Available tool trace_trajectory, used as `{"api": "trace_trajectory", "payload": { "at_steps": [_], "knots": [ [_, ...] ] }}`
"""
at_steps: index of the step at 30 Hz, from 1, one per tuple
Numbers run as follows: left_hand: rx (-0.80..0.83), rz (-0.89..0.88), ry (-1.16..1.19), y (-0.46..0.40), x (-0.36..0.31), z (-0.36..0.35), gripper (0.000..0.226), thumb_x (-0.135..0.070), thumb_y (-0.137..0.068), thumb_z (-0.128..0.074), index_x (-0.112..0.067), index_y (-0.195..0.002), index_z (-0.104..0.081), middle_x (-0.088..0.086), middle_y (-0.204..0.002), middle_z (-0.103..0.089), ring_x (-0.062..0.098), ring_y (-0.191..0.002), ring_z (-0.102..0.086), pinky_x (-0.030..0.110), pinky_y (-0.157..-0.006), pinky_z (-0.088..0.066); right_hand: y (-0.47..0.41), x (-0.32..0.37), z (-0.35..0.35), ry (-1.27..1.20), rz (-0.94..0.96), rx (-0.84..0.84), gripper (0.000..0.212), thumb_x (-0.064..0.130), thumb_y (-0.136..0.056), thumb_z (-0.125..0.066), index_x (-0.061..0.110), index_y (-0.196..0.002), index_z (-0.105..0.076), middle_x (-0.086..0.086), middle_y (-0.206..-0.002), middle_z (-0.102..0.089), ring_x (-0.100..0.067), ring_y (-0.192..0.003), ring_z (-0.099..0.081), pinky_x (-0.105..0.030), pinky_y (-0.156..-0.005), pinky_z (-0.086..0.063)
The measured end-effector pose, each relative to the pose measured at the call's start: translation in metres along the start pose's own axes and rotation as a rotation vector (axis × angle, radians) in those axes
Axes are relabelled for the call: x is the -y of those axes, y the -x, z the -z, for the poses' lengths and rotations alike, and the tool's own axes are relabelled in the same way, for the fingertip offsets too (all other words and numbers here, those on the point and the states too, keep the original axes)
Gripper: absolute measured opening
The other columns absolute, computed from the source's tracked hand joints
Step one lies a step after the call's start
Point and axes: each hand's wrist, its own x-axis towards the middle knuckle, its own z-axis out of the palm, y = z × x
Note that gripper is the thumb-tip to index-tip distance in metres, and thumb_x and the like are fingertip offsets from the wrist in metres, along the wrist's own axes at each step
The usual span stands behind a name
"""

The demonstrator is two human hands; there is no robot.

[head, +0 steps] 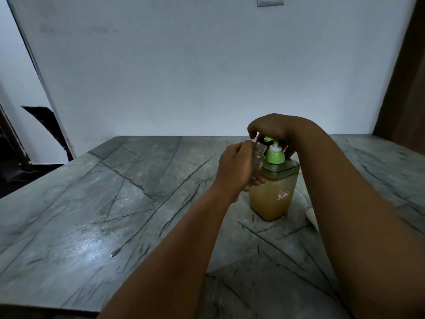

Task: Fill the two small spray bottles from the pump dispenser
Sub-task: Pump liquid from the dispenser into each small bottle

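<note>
The pump dispenser (273,192) stands on the table (92,203), beneath the right hand (273,128), whose curled fingers cover the green pump head (269,139). The left hand (236,171) grips a small spray bottle (258,158), fingers clamped round its body, open neck just beside the nozzle. Step in hand: filling this bottle. Next: align the neck under the spout, then press.

One head-worn wide-angle view looks forward and down, close over the marble table (92,203)
</note>
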Motion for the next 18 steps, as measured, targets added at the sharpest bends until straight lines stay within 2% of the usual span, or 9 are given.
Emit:
{"api": "trace_trajectory", "payload": {
  "at_steps": [4,8,11,15,18],
  "knots": [
    [-0.001,-0.002,0.0,0.0002,-0.0003,-0.0001,0.037,-0.022,-0.099,-0.036,-0.001,-0.092,-0.066,0.01,-0.058,-0.063,0.022,-0.044,-0.058,0.023,-0.042,-0.045,-0.0024,0.0014,-0.0033,0.068,0.019,0.0,0.011,0.02,-0.086,-0.048,0.01,-0.09,-0.052,-0.011,-0.09,-0.047,-0.024,-0.063,-0.042,-0.027,-0.057,-0.04],
    [0.003,-0.006,0.001,-0.0003,-0.0001,-0.0002,0.036,-0.023,-0.099,-0.037,-0.002,-0.092,-0.066,0.013,-0.061,-0.064,0.022,-0.044,-0.058,0.023,-0.042,-0.044,-0.0048,0.0009,-0.0072,0.116,0.016,-0.002,0.012,0.02,-0.084,-0.047,0.01,-0.082,-0.053,-0.012,-0.087,-0.049,-0.024,-0.063,-0.045,-0.027,-0.055,-0.041],
    [0.002,-0.008,-0.001,0.0005,-0.0006,0.0002,0.037,-0.023,-0.099,-0.036,-0.002,-0.094,-0.066,0.013,-0.061,-0.064,0.022,-0.045,-0.058,0.023,-0.042,-0.044,-0.0029,0.0008,-0.0052,0.045,0.028,-0.015,0.022,0.023,-0.089,-0.046,0.006,-0.097,-0.058,-0.011,-0.093,-0.049,-0.025,-0.066,-0.046,-0.028,-0.057,-0.04],
    [-0.006,-0.004,0.007,0.0014,-0.0019,0.0003,0.035,-0.022,-0.099,-0.036,-0.01,-0.082,-0.064,0.007,-0.054,-0.062,0.022,-0.044,-0.058,0.023,-0.041,-0.044,0.0017,0.0016,0.0008,-0.137,0.05,-0.042,0.024,0.025,-0.097,-0.038,0.007,-0.103,-0.052,-0.008,-0.075,-0.054,-0.021,-0.057,-0.043,-0.025,-0.054,-0.037],
    [-0.008,-0.004,0.01,0.0016,-0.0024,0.0001,0.035,-0.022,-0.099,-0.036,-0.011,-0.08,-0.063,0.006,-0.053,-0.062,0.021,-0.043,-0.058,0.023,-0.041,-0.044,0.0026,0.003,0.0001,-0.077,0.052,-0.034,0.021,0.023,-0.097,-0.04,0.005,-0.1,-0.051,-0.007,-0.073,-0.048,-0.022,-0.059,-0.043,-0.026,-0.056,-0.038]
  ]
}}
